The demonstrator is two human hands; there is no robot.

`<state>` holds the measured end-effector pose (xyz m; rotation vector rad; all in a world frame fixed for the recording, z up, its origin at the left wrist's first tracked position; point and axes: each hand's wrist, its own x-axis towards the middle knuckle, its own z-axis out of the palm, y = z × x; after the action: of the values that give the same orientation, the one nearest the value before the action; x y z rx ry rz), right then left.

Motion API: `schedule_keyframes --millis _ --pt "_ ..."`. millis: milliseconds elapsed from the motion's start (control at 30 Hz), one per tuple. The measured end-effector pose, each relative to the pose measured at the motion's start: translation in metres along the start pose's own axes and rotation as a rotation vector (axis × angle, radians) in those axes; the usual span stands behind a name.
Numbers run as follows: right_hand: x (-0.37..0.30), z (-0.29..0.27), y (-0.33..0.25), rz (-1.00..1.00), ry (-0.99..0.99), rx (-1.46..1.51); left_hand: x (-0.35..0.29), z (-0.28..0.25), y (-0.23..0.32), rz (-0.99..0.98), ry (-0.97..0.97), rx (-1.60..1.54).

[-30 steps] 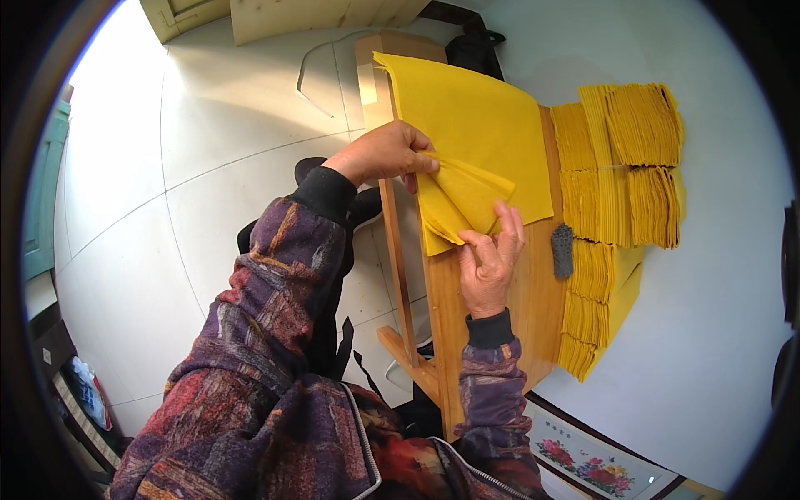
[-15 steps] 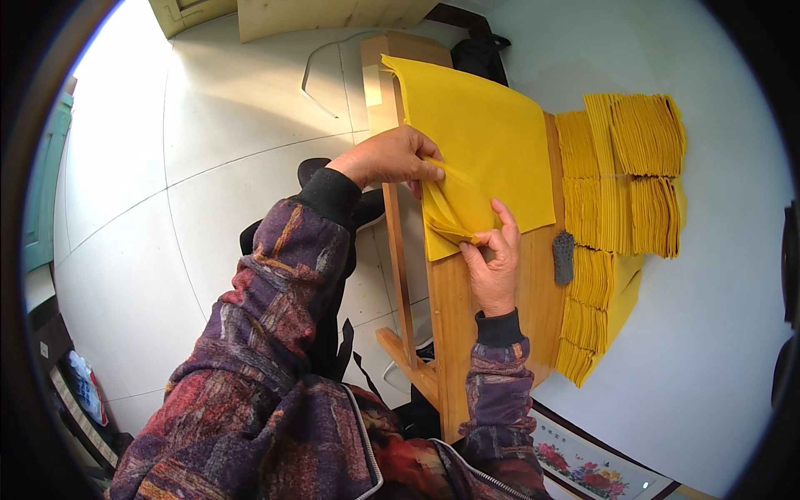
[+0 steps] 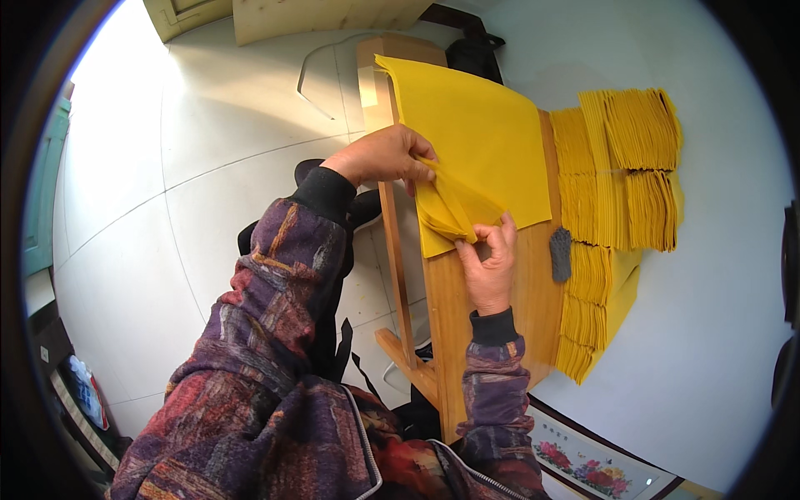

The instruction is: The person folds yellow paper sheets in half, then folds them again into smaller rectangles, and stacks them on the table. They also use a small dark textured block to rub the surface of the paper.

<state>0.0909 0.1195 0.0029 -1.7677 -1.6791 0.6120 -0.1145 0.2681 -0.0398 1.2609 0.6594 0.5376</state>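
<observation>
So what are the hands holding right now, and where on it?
Both hold the folded yellow paper sheet: the left hand pinches its upper left edge, the right hand its lower folded corner.

You have two hands in view: your left hand and your right hand, both pinching one folded yellow sheet. Under it lies one flat stack of large yellow paper; the number of sheets in it cannot be told. You work at one narrow wooden bench. Beside it sit folded yellow bundles in about four overlapping rows; the single pieces are too many and too close-packed to count. One small dark grey object rests on the bench edge. One flower-patterned mat lies on the floor, and one black bag stands past the bench's far end.
</observation>
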Motion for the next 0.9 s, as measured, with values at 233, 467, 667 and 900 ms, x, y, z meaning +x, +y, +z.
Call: schedule_keyframes --millis 233,467,667,900 --pt "-0.007 -0.001 -0.010 -0.294 0.188 -0.398 -0.001 0.003 0.003 -0.072 0.055 -0.014" --pt "-0.013 0.005 -0.008 -0.312 0.198 -0.356 -0.002 0.004 0.006 -0.078 0.061 0.004" --pt "-0.006 0.003 -0.011 -0.367 0.105 -0.516 -0.001 0.004 0.005 -0.064 0.048 -0.037" --pt "0.000 0.002 -0.010 -0.271 0.042 -0.347 -0.003 0.004 0.006 -0.072 0.051 -0.045"
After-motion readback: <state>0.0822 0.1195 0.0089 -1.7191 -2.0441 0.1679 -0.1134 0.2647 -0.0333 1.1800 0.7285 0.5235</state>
